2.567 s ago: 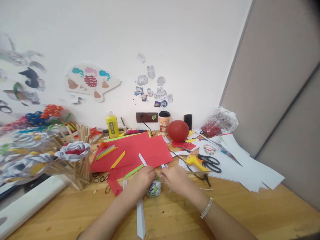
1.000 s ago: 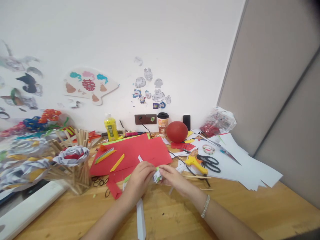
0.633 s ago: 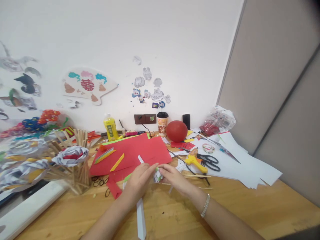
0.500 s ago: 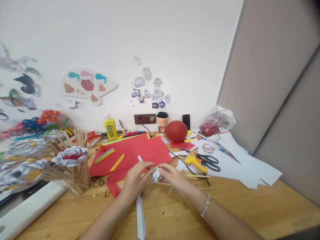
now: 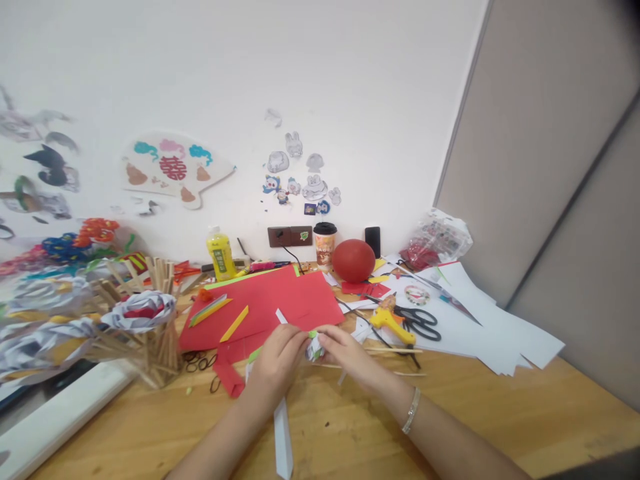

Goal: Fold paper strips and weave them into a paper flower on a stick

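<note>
A small white and green folded paper piece (image 5: 315, 348) is between my two hands above the wooden table. My left hand (image 5: 281, 353) grips its left side, the fingers curled together. On its right side, my right hand (image 5: 345, 350) pinches it with thumb and fingers. Below my left hand a long white paper strip (image 5: 283, 437) runs toward the table's near edge. Red paper sheets (image 5: 280, 297) lie just behind my hands. The underside of the folded piece is hidden by my fingers.
A yellow glue gun (image 5: 393, 325) and black scissors (image 5: 420, 322) lie right of my hands. Behind stand a red balloon (image 5: 353, 261), a lidded cup (image 5: 325, 247) and a yellow bottle (image 5: 221, 255). Wooden sticks (image 5: 155, 347) and paper flowers (image 5: 140, 311) are at left; white sheets (image 5: 465, 333) at right.
My left hand has turned a little, its fingers now more curled over the folded piece. A green strip end now shows left of that hand. My right hand has barely moved.
</note>
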`<state>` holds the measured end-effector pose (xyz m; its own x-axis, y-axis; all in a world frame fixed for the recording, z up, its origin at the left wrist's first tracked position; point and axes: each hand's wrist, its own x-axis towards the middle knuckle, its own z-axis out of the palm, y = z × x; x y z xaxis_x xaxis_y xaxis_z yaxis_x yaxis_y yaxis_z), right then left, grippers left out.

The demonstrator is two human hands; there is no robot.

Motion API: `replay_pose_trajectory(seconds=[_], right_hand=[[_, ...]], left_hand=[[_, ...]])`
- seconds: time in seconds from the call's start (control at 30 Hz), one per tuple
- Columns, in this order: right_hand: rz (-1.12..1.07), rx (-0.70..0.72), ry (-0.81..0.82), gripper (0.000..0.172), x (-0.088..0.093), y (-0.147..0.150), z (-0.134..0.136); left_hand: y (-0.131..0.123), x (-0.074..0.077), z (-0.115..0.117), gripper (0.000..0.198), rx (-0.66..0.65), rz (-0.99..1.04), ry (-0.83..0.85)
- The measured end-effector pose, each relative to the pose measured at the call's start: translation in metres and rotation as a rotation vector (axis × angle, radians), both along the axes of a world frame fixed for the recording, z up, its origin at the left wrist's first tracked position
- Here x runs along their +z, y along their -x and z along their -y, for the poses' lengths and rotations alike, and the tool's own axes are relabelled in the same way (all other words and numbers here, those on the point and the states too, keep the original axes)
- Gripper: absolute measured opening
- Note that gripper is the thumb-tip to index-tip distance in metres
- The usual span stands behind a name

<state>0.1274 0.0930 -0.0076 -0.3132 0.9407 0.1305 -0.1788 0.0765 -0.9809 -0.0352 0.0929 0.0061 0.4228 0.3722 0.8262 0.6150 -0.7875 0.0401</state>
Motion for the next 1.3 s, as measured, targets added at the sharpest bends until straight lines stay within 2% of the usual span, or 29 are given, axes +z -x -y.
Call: replay_pose_trajectory(seconds=[0.4,0.63,0.87,1.3], right_hand=[[0.037,-0.019,-0.015,0.031,0.0,0.0,0.0],[0.029,-0.019,-0.041,0.031,-0.001,0.0,0.0],[0.097,-0.039,-0.083,0.031,-0.001,-0.001,-0.001],[0.086,-0.034,-0.092,0.031,-0.001,0.0,-0.001]], left_hand=[[0.0,0.006,0.002,0.014,0.021,-0.108,0.044],[0.002,0.01,0.004,0.022,0.05,-0.225,-0.062],[0.001,0.012,0.004,0.018,0.062,-0.2,-0.024],[0.002,0.009,0.005,0.016,0.017,-0.164,0.012]])
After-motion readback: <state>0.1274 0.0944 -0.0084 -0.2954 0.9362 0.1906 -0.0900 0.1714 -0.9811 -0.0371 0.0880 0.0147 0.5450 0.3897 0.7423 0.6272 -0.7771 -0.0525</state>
